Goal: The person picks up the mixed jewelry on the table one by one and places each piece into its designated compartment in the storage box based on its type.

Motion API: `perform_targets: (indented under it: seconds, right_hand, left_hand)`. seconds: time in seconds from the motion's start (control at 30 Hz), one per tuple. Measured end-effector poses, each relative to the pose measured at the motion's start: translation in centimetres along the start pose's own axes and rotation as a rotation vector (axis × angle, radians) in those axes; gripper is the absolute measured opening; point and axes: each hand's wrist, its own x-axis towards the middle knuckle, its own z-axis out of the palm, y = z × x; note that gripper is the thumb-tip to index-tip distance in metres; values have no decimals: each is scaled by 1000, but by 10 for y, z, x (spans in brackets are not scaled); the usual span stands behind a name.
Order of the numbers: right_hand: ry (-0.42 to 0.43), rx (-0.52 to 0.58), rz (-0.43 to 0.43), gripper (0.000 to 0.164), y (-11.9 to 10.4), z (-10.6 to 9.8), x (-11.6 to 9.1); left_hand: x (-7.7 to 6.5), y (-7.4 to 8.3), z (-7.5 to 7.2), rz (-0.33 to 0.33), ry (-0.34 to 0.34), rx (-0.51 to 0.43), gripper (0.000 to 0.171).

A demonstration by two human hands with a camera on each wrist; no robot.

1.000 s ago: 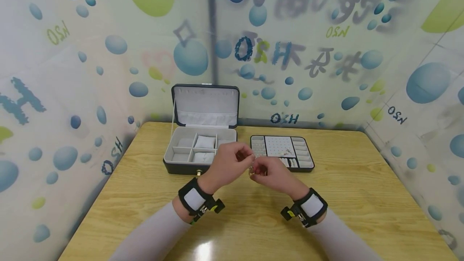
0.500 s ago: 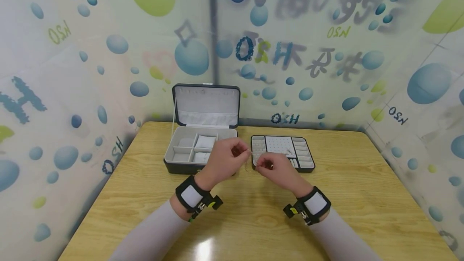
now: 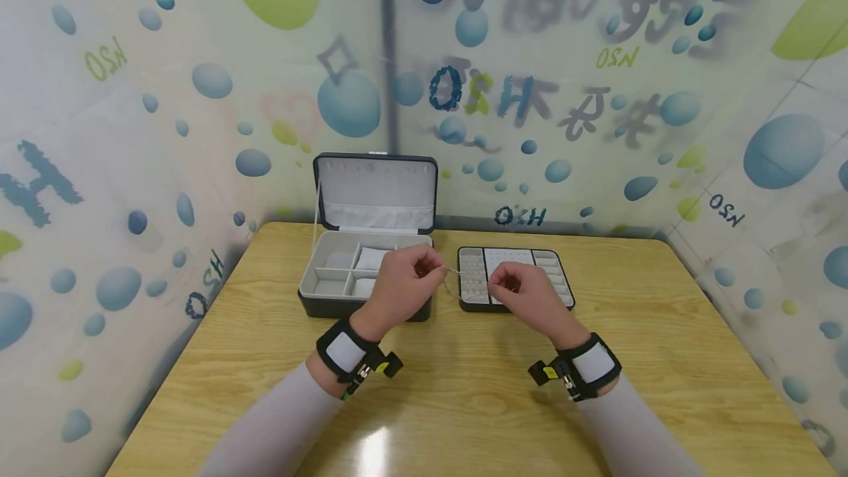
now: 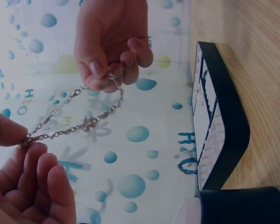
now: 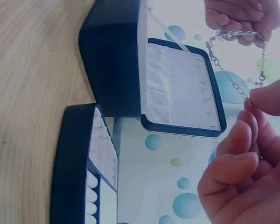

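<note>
A silver chain bracelet (image 4: 87,124) with beads and a clasp hangs in a loop between both hands above the table. My left hand (image 3: 404,282) pinches one side of it between thumb and fingertips. On the other side, my right hand (image 3: 526,293) pinches the chain; in the right wrist view its thumb and index finger meet at a thin extender chain. The left hand is in front of an open jewelry box (image 3: 331,308), hiding part of its compartments. Behind the right hand lies a flat jewelry tray (image 3: 473,306), partly covered by it.
The box's raised lid (image 3: 377,190) leans back near the patterned wall (image 3: 543,153). White cushions (image 3: 372,259) sit in some compartments. Bare wooden table (image 3: 662,330) stretches to the right and in front.
My hands have drawn apart: the left moved slightly left and up, the right moved right and up. The bracelet now shows stretched between them.
</note>
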Motion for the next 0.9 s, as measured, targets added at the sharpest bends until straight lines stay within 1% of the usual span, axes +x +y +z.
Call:
perform_targets:
  seconds: [0.13,0.3,0.53,0.77,0.9]
  right_hand:
    - [52,35,5,8,0,-5,0]
    - [104,-7,-1,8,-2,-10,-1]
    - [110,-49,15,8,-4,-13,0]
    - [126,-126,-17,9,-1,-13,0]
    - [140,-126,-39,8,-2,-15,0]
  left_hand:
    - [1,-5,2,-31,-5,12,8]
    - [2,-11,4,-57,-17,16,11]
    - [3,-12,4,-58,-11,19,11]
    - [3,-12,4,-64,-18,22,12]
    - [3,-13,5,-67,-28,28,12]
